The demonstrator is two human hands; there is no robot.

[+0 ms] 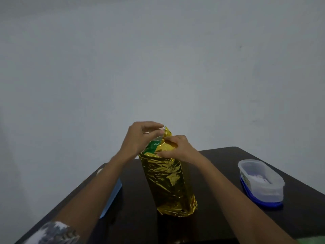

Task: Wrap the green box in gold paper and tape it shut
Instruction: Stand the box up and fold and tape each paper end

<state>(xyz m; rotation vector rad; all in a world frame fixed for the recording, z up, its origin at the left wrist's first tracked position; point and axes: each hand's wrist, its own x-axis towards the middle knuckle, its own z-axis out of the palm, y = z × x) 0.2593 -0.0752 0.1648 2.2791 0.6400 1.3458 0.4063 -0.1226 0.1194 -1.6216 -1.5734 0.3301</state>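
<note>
Both left hand (139, 138) and right hand (177, 148) pinch gold paper (167, 182) atop box (152, 146).

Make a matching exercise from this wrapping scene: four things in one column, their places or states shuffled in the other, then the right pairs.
Things
1. green box
2. gold paper
3. clear tub
4. light blue flat thing

Places or states
A. right side of the table, on a dark blue base
B. left side, partly hidden by a forearm
C. showing only at the open top
D. crinkled, wrapped around the upright sides

Pairs: 1-C, 2-D, 3-A, 4-B
</note>
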